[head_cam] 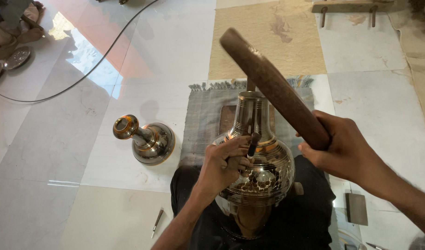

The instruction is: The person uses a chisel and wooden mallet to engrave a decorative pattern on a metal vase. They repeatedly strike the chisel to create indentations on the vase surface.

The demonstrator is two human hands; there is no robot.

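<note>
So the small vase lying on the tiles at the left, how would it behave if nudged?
The small vase lies on its side on smooth tiles, so it would probably roll, curving around its narrow neck. Its polished metal looks slippery to grasp. Being metal, it seems stiff and unlikely to break.

Glossy engraved metal vase (258, 162), matt rough wooden mallet (272, 88), woven mat (205, 115)
</note>
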